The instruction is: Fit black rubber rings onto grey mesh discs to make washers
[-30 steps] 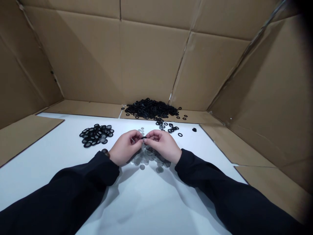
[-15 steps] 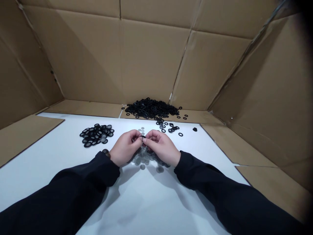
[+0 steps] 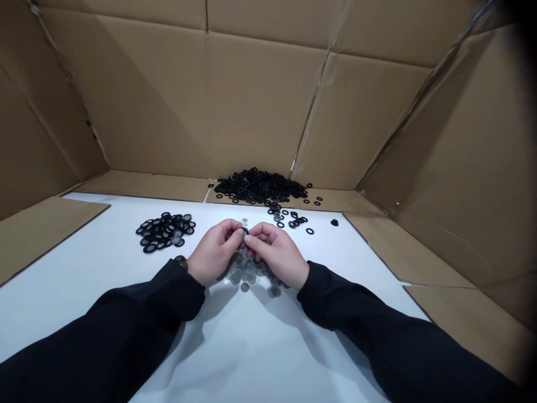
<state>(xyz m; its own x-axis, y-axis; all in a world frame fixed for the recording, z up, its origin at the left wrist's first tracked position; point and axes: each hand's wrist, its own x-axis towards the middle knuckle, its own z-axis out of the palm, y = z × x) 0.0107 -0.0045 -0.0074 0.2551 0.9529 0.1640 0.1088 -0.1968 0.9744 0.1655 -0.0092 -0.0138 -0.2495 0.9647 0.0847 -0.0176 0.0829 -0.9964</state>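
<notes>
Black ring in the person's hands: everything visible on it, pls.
The black ring looks small, dark and rubbery, mostly covered. It is pinched between the left hand and right hand, apparently tilted, above the heap of grey discs. A grey patch shows by its curve; whether a disc sits inside can't be told.

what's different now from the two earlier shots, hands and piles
The black ring has tipped up, showing more of its face. The left hand has shifted slightly forward, its thumb drawn back a little; the right hand has barely moved. Both still hold the ring. The black ring heap, grey-centred ring pile and loose grey discs look about the same.
</notes>
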